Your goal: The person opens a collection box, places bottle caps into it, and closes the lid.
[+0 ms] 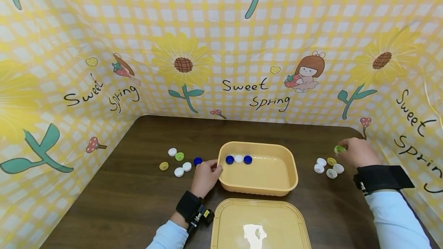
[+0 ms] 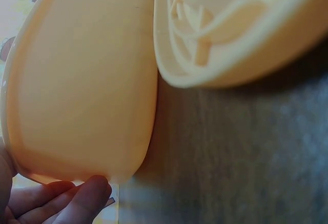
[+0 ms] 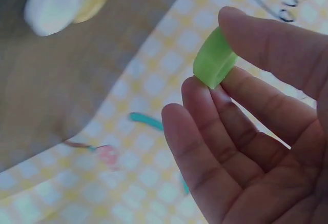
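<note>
My right hand point(image 1: 361, 153) pinches a green bottle cap point(image 1: 339, 149) at the table's right side. In the right wrist view the green cap point(image 3: 215, 60) sits between thumb and fingertips. My left hand point(image 1: 205, 178) grips the left end of a yellow plastic box point(image 1: 271, 172), fingers at its rim. Inside the box, a white cap point(image 1: 238, 159) lies in a row between two blue caps, a left one point(image 1: 230, 160) and a right one point(image 1: 247, 160). The left wrist view shows the box's outer wall point(image 2: 87, 90) above my fingertips.
Left of the box lie several loose caps: white, green point(image 1: 179, 156), yellow point(image 1: 164, 166) and blue point(image 1: 197, 161). Several white caps point(image 1: 331, 173) and a yellow cap point(image 1: 331, 161) lie by my right hand. A yellow lid point(image 1: 238, 218) lies before the box. Checked cloth point(image 1: 207, 18) walls the table's back and sides.
</note>
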{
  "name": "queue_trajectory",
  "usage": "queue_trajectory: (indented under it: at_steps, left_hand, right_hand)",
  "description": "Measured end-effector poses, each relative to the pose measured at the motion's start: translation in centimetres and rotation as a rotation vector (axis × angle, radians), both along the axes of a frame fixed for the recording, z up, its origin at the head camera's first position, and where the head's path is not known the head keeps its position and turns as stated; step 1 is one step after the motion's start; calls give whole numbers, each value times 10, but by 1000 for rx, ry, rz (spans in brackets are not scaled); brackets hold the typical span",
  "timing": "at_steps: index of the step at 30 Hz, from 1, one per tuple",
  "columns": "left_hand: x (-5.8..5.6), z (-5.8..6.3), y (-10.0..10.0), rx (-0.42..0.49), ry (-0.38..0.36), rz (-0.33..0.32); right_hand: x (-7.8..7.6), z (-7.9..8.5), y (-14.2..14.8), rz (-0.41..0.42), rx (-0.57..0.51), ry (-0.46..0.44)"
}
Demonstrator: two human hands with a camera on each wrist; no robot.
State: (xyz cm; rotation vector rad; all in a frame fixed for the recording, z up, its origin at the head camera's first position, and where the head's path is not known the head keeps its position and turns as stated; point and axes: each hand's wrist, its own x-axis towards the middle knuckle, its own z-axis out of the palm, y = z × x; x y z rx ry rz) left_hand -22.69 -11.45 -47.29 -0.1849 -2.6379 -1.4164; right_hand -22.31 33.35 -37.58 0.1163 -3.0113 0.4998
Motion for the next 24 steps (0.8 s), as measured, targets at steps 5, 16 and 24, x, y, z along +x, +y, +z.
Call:
queue_trajectory:
  at_steps: [5, 16, 24]
  left_hand:
    - [-1, -1, 0, -3, 8, -7]
    - [-2, -1, -1, -2, 3, -9]
    - [-1, -2, -2, 11, 23, -21]
  right_hand:
    - [-4, 14, -21, 42, -7, 17]
    - [-13, 29, -65, 104, -8, 12]
    - [-20, 29, -93, 147, -25, 52]
